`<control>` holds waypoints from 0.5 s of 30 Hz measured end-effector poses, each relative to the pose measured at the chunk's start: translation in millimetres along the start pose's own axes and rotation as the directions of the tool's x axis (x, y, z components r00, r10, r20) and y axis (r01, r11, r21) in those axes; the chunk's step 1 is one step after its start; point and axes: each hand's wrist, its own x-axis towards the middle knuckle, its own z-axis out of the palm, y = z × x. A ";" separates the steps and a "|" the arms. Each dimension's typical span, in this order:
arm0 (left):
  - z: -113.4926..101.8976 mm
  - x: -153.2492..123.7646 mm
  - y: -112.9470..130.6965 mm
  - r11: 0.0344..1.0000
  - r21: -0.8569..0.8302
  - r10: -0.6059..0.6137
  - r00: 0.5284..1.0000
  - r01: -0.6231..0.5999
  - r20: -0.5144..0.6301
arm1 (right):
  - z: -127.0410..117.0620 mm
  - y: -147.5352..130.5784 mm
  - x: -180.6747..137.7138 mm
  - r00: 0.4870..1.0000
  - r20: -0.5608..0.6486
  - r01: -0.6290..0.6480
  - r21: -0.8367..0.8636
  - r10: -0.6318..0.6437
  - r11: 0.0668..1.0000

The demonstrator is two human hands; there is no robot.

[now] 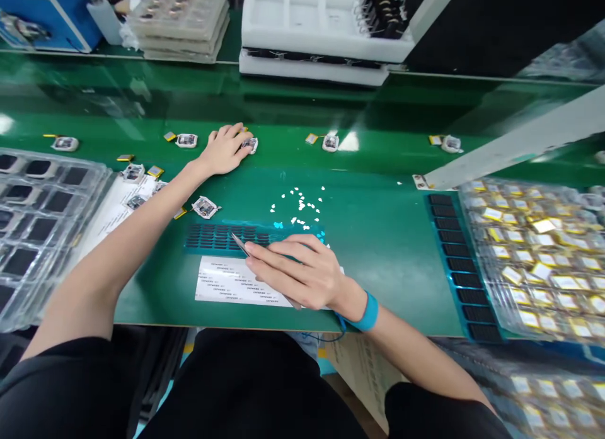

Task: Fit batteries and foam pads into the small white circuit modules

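At the far side of the bench, my left hand [225, 152] has its fingers and thumb closed on a small white housing with a circuit board [253, 145]. A bit of its yellow battery [244, 130] shows by the fingertips. My right hand [302, 269] grips metal tweezers [240, 244], their tips over a blue sheet of narrow black strips [212, 236]. Below that hand lies a white printed sheet [222, 281], partly covered. Small white scraps [301, 205] are scattered beyond the strips. Another white housing [205, 206] rests near my left forearm.
More housings with batteries [330, 142] sit along the back strip. Left stands a clear tray of black squares [40, 168]; at right, a tray of yellow-edged batteries [543, 250] beside a black-pad strip [460, 262]. A slanted white post [510, 136] crosses the right side.
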 end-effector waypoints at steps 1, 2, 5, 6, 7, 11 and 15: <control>-1.4 -0.3 0.1 1.000 0.007 -0.015 1.000 0.015 -0.008 | -1.0 -0.1 0.4 1.000 -0.001 0.001 0.002 -0.001 1.000; -4.5 -1.7 0.2 0.999 0.009 -0.043 0.999 0.043 -0.029 | -2.3 -0.1 0.8 1.000 0.001 -0.001 0.001 0.001 1.000; -19.6 -10.9 3.1 0.989 -0.023 -0.149 0.983 0.147 -0.109 | -8.4 -0.9 1.6 1.000 -0.001 -0.003 -0.002 0.003 1.000; -25.1 -15.9 5.9 0.986 -0.027 -0.170 0.978 0.168 -0.123 | -10.8 -1.4 2.0 1.000 -0.006 -0.007 0.001 0.007 1.000; -30.3 -22.5 10.3 0.983 -0.052 -0.180 0.974 0.174 -0.140 | -13.1 -2.0 2.4 1.000 -0.011 -0.015 0.004 0.015 1.000; -44.1 -68.6 46.6 0.770 -0.635 -0.241 0.951 0.067 -0.192 | -16.4 -4.9 0.7 0.996 -0.023 -0.083 0.064 0.085 0.995; -46.6 -131.3 97.6 0.476 -0.874 -0.229 0.973 0.098 -0.016 | -9.1 -8.2 -5.8 0.960 -0.090 -0.229 0.287 0.264 0.930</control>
